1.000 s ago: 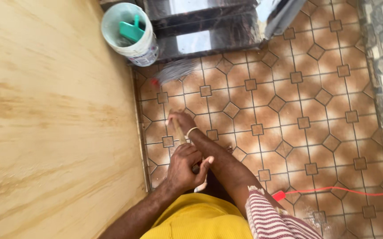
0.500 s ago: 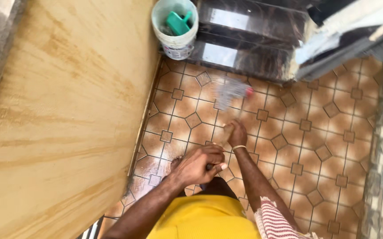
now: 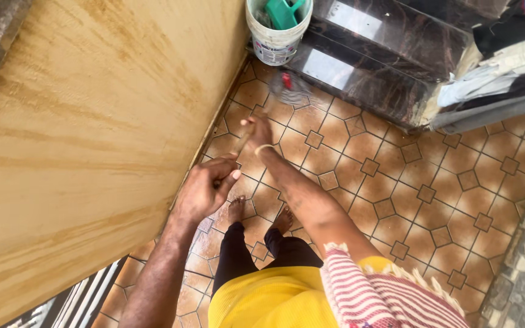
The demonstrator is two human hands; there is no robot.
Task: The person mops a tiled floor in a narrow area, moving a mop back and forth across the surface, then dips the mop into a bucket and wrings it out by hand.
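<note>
I see both hands on a broom stick [image 3: 242, 141]: the left hand [image 3: 205, 188] is curled tight round its upper end, the right hand [image 3: 259, 130] wrapped round it lower down. The broom head [image 3: 288, 91] is blurred, seemingly on the wet tiled floor [image 3: 396, 182], just beside the white bucket [image 3: 276, 37] and dark steps [image 3: 372, 67]. The yellow wall [image 3: 92, 133] crowds the left.

We stand in a home's tiled outdoor passage or porch: brown patterned floor tiles [image 3: 390, 158], wet in places, a yellow-painted wall [image 3: 92, 121] beside us, polished dark stone steps [image 3: 372, 67], a white plastic bucket [image 3: 277, 36] and laundry [image 3: 499, 73] heaped nearby.
</note>
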